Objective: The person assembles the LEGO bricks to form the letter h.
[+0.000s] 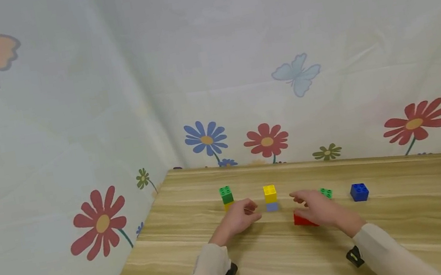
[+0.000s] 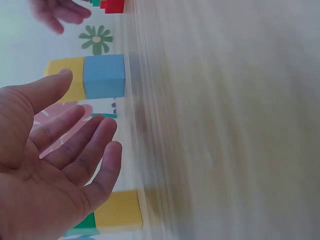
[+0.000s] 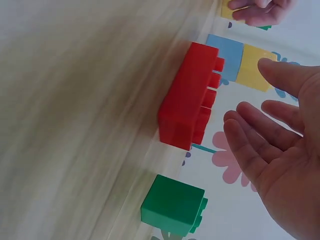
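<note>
A yellow block (image 1: 270,193) sits on top of a light blue block (image 2: 104,76) in the middle of the table, between my hands. My left hand (image 1: 239,217) hovers to the left of this stack with fingers loosely bent and nothing in them. Just behind it, a green block (image 1: 226,195) stands on another yellow block (image 2: 118,210). Over a long red block (image 1: 304,219) hangs my right hand (image 1: 320,207), its fingers apart from the block in the right wrist view. A single green block (image 3: 173,204) lies beyond that hand, partly hidden in the head view.
A dark blue block (image 1: 359,192) lies to the right on the wooden table (image 1: 283,262). Behind and at the left, a white cloth (image 1: 208,62) printed with flowers and butterflies borders the table. Black straps (image 1: 355,256) show at both wrists.
</note>
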### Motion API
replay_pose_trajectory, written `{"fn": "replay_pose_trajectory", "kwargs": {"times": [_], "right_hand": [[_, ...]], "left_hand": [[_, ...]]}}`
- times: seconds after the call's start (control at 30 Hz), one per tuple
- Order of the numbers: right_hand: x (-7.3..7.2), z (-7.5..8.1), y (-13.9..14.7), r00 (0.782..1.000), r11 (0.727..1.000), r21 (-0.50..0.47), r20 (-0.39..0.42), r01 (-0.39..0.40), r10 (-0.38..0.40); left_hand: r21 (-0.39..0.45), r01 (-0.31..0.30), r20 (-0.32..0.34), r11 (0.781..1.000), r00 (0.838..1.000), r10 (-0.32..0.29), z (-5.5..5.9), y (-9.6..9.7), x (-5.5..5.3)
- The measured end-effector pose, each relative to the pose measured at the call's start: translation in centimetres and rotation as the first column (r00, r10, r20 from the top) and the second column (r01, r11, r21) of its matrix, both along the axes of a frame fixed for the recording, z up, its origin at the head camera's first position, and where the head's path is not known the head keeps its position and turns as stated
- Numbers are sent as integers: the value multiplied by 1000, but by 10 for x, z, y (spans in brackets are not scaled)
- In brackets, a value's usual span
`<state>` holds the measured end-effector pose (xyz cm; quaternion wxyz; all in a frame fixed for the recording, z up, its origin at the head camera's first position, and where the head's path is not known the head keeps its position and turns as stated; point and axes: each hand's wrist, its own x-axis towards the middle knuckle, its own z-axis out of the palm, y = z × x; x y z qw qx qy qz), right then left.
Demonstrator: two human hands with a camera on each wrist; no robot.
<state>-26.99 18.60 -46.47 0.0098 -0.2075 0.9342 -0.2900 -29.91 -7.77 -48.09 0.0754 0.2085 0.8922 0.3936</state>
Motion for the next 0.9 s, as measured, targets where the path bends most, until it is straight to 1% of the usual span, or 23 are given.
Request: {"fn": "replay_pose_trajectory", "kwargs": {"times": [0.17, 0.23, 0.37, 0.47, 0.57, 0.63, 0.73, 0.83, 0.9], "right_hand": [[8, -2, 3, 1000, 997, 79, 11, 1, -2], [9, -3, 5, 1000, 993, 115, 3, -4, 4], [12, -6, 9, 1000, 984, 179, -16, -12, 15], [13, -8, 12, 1000, 982, 190, -21, -19, 24], [13, -12, 14, 999, 983, 181, -26, -27, 33], [13, -14, 16, 999, 982, 184, -35, -29, 36], [13, -15, 17, 999, 983, 182, -36, -32, 39], [14, -16, 17, 999, 983, 178, -25, -37, 42], [14, -17, 16, 999, 984, 174, -14, -41, 44]], "left_hand": [[33, -39, 2, 999, 999, 39, 1, -12, 8], [37, -57, 9, 998, 998, 57, 1, -18, 10], [38, -76, -2, 996, 997, 76, 1, -31, 12], [44, -92, -11, 995, 996, 93, 1, -42, 12], [45, -129, -5, 991, 992, 129, 2, -52, 12], [40, -150, -16, 988, 988, 151, 2, -58, 10], [35, -194, -25, 980, 980, 195, 4, -65, 7], [19, -239, -52, 971, 969, 240, 5, -70, 5], [9, -267, -49, 964, 962, 267, 6, -72, 3]]}}
